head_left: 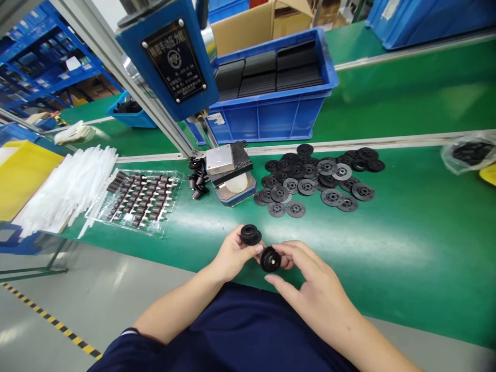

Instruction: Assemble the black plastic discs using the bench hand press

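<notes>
My left hand (233, 254) is closed on a black flanged wheel (250, 234), held upright near its fingertips. A second black flanged wheel (270, 259), with a small pale tip at its centre, sits between my two hands, close to the left thumb. Curled fingers of my right hand (308, 268) touch this wheel's right side, and the right thumb lies just below it. Both hands are above the near edge of the green table (387, 258). Beyond them stands a blue hand press (232, 194) with a metal block over its round base.
A pile of black slotted discs (307, 187) lies right of the press. To its left are small black parts (197, 181), a clear tray (155, 227) of dark shafts and white tubes (73, 186). Behind stands a blue bin (267, 116). At far right is a plastic bag (468, 152).
</notes>
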